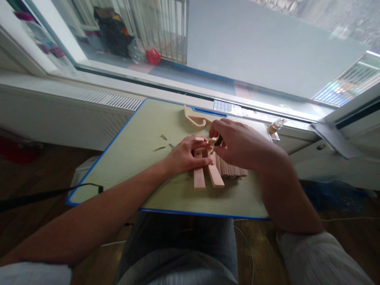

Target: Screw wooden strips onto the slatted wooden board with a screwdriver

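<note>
My left hand [190,152] is closed around a wooden assembly, its fingers lying across two pale wooden strips. The left strip [199,178] and the right strip [216,179] stick out toward me, with small holes near the fingers. In my right hand [237,140] is a screwdriver [219,140] with a black and yellow handle, held over the right strip; its tip is hidden by fingers. Beneath the strips lies a ridged brown block [233,168]. Left of my left hand, several screws, one [160,148] brass-coloured, lie on the table.
A curved wooden piece [194,122] lies at the back of the small pale-green table [118,166] with blue edging. Behind it are a window sill and a radiator [74,114]. A small bottle [276,126] stands by the right rear corner. A black strap [59,192] crosses the left edge.
</note>
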Demonstrator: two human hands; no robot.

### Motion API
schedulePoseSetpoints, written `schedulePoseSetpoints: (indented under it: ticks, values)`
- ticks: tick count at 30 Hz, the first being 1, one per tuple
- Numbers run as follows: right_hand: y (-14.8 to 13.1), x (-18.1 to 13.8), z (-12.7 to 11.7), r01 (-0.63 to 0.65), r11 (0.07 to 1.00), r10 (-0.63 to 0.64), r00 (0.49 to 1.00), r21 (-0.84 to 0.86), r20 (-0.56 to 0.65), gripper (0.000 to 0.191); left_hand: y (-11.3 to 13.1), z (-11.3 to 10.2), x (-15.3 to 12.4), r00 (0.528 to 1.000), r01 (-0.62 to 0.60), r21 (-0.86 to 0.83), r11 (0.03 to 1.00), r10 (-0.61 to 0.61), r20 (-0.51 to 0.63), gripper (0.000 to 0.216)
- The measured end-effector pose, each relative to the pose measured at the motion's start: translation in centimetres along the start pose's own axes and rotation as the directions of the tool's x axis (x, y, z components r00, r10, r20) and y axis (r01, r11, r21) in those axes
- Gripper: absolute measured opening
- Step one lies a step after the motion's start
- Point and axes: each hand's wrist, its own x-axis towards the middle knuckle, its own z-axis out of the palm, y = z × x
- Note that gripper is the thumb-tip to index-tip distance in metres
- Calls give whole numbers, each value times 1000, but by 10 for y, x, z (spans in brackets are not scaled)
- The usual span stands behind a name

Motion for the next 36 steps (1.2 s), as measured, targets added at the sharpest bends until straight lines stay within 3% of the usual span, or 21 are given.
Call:
schedulePoseSetpoints:
  ticks: [3, 14, 27, 36]
  values:
    - [4, -1, 2, 87, 994, -88, 996, 62, 19, 33, 0, 0, 0, 1000, 7, 5, 1000, -7, -7, 49]
    - [8, 1, 6, 81, 996, -81, 997, 35, 0, 44, 2, 0, 1, 1000, 9, -8, 1000, -9, -8, 50]
    - [-8, -1, 0, 20, 997, -17, 999, -78, 32, 36, 2, -1, 1, 1000, 19, 9, 1000, -19, 7, 49]
    - [-6, 6, 0, -92, 992, 87, 995, -85, -56, 19, 3, -2, 0, 1000, 0, 21, 1000, -1, 11, 47]
